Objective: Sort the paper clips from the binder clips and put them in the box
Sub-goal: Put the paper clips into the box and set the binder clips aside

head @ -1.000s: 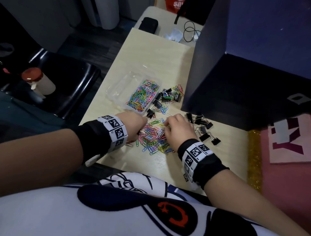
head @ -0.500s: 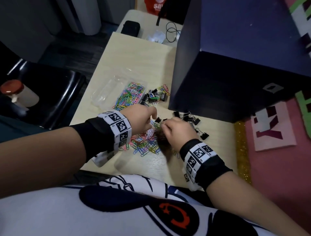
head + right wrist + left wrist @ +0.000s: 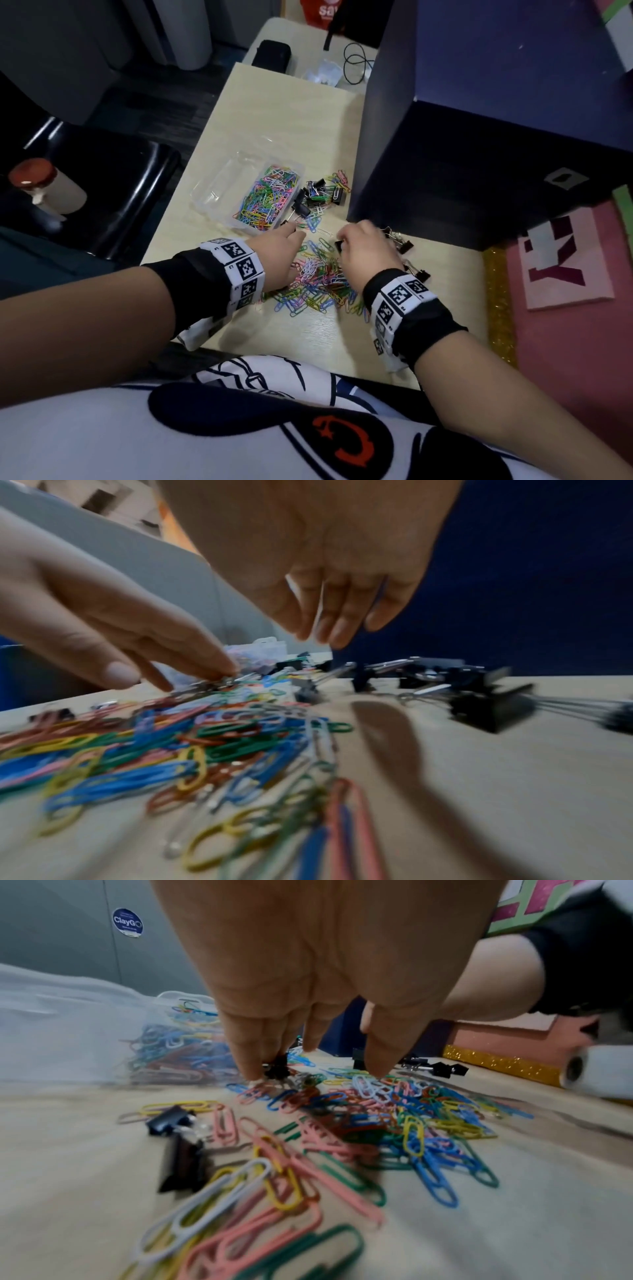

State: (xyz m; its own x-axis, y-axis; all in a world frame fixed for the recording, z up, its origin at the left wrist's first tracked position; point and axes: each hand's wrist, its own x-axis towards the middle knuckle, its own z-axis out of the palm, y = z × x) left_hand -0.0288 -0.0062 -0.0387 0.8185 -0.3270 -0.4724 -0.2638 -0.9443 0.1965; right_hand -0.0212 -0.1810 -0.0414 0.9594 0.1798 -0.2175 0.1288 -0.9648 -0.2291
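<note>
A heap of coloured paper clips [image 3: 318, 284] lies on the table [image 3: 291, 113] between my hands. My left hand [image 3: 297, 233] reaches over the heap's far left edge. Its straight fingertips [image 3: 250, 1070] touch down beside a small black binder clip [image 3: 276, 1068], with the thumb held apart. My right hand [image 3: 346, 236] hovers over the far right edge, fingers loosely curled [image 3: 339, 638], nothing visible between them. A clear plastic box [image 3: 219, 178] beyond the left hand holds paper clips [image 3: 267, 202] in its right half. More binder clips [image 3: 402, 241] lie right of my right hand.
A mixed cluster of binder and paper clips [image 3: 318, 195] sits beside the box. A big dark blue box [image 3: 479, 154] walls off the table's right side. A black chair [image 3: 102, 192] with a red-capped bottle [image 3: 41, 185] stands left. Pink mat [image 3: 565, 274] lies right.
Both hands have shifted from the middle of the heap to its far edge. The left moved toward the clear box, the right toward the binder clips by the blue box.
</note>
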